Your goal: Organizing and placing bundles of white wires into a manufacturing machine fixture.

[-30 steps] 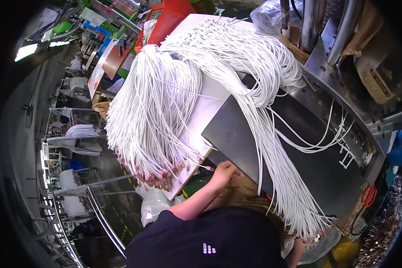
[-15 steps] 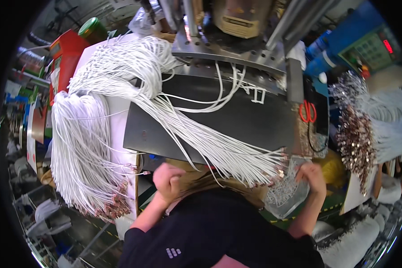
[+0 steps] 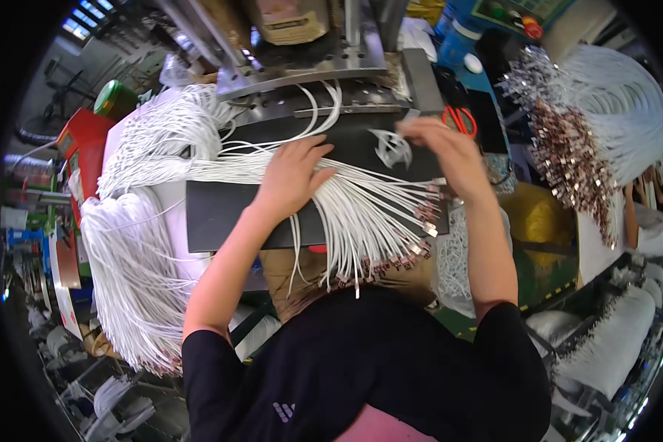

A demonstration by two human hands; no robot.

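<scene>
My left hand (image 3: 291, 177) lies across a bundle of white cables (image 3: 346, 221) on the black work mat (image 3: 214, 221), fingers stretched out and thumb apart. Copper-coloured connectors (image 3: 426, 215) tip the cable ends, which fan out toward me. Farther right, my right hand (image 3: 449, 151) is raised over the mat, its fingers smeared by motion. Close to those fingertips is a blurred white plastic piece (image 3: 394, 149); whether the hand grips it cannot be told. Beyond the mat stands a metal press (image 3: 302, 70), with a few cables running up into its lower part.
Piles of white cables (image 3: 129, 258) fill the left side. Red scissors (image 3: 458, 120) lie beyond my right hand. A clear bag of white plastic scraps (image 3: 455, 258) hangs beside my right forearm. More cables with connectors (image 3: 574, 162) are at the right, near another person's arm (image 3: 631, 214).
Both hands have moved up from the near edge: the left onto the cables, the right over the mat. The white piece below the press has left its spot. The whole view has shifted.
</scene>
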